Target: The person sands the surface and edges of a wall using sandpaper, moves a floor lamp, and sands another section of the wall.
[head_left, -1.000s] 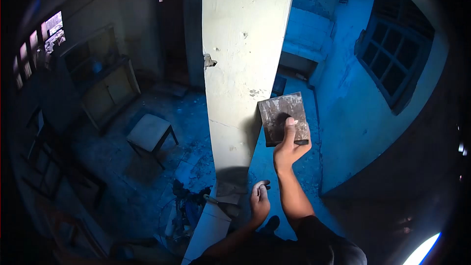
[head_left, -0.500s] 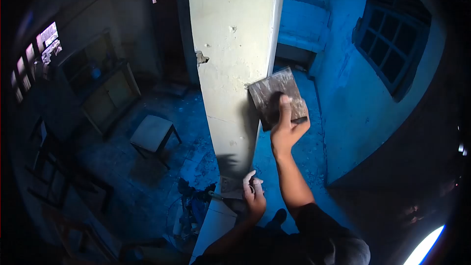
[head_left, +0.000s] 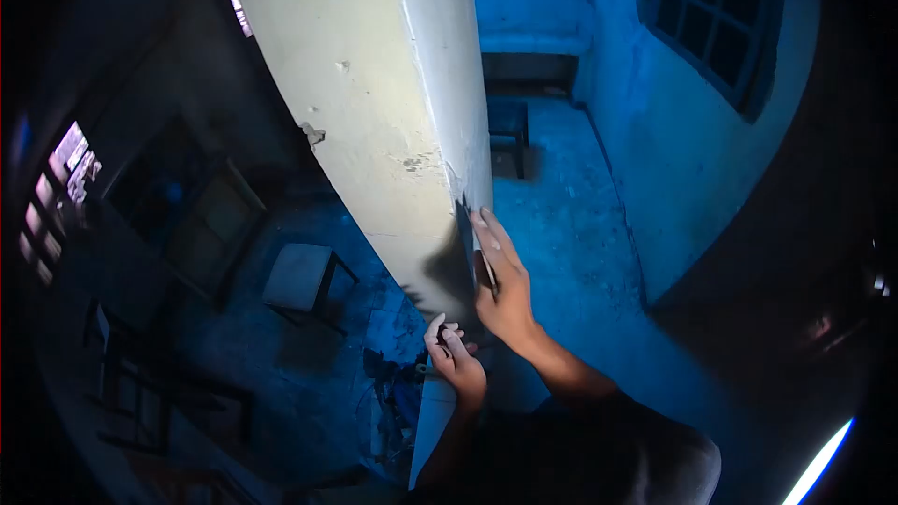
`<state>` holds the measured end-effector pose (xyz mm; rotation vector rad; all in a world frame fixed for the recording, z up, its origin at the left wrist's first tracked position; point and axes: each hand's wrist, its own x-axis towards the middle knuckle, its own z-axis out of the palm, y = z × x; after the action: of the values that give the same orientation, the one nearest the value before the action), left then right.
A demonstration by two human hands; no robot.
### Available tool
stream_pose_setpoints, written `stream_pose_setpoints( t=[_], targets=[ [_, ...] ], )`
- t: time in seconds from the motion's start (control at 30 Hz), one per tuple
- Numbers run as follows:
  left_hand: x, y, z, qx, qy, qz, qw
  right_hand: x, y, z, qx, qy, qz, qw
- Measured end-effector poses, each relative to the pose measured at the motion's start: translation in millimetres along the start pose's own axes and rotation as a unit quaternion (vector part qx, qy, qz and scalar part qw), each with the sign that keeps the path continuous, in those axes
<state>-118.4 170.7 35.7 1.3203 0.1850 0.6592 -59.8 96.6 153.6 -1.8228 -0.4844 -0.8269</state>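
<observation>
My right hand [head_left: 505,290] grips a flat, rectangular putty spreader [head_left: 465,238], seen nearly edge-on. The spreader's far edge meets the narrow end face of the cream wall [head_left: 355,131], near the corner. My fingers lie stretched along its near side. Lower down and to the left, my left hand [head_left: 456,360] is half curled below the wall's dark shadow, pale residue on its fingertips. Nothing shows in it, though its palm is partly hidden. Rough patches and a chipped hole [head_left: 312,135] mark the wall.
A stool [head_left: 299,276] stands on the floor to the left, near a low cabinet [head_left: 210,224]. Dark clutter [head_left: 398,393] lies by a white tiled ledge [head_left: 432,416]. Beyond the wall are a small dark bench [head_left: 508,122] and a barred window [head_left: 716,9].
My right hand has turned the spreader from face-on to edge-on and brought it to the wall's end face. My view has shifted and tilted, showing more of that face. My left hand stays low.
</observation>
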Motion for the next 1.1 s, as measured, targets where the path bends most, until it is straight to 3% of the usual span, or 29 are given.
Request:
stream_pose_setpoints(
  t=[0.27, 0.33, 0.4, 0.57, 0.73, 0.93, 1.1],
  targets=[
    [45, 26, 12, 0.075, 0.036, 0.122, 0.989, 46, 11, 8, 0.007, 0.039, -0.037, 0.999],
    [78, 44, 27, 0.185, 0.061, 0.35, 0.916, 40, 11, 3, 0.039, 0.0, -0.062, 0.997],
    [107, 67, 48, 0.146, 0.091, 0.361, 0.916, 50, 4, -1, 0.026, -0.018, -0.048, 0.998],
    [180, 129, 94, 0.176, 0.16, 0.548, 0.802, 60, 8, -12, 0.026, -0.043, -0.052, 0.997],
    [200, 110, 114, 0.156, 0.263, 0.621, 0.722, 66, 8, -20, -0.035, -0.091, -0.043, 0.994],
    [201, 112, 114, 0.151, 0.238, 0.625, 0.728, 56, 5, -11, 0.002, -0.075, -0.029, 0.997],
    [195, 112, 115, 0.139, 0.196, 0.592, 0.769, 75, 7, -8, -0.002, -0.048, -0.054, 0.997]
  ],
)
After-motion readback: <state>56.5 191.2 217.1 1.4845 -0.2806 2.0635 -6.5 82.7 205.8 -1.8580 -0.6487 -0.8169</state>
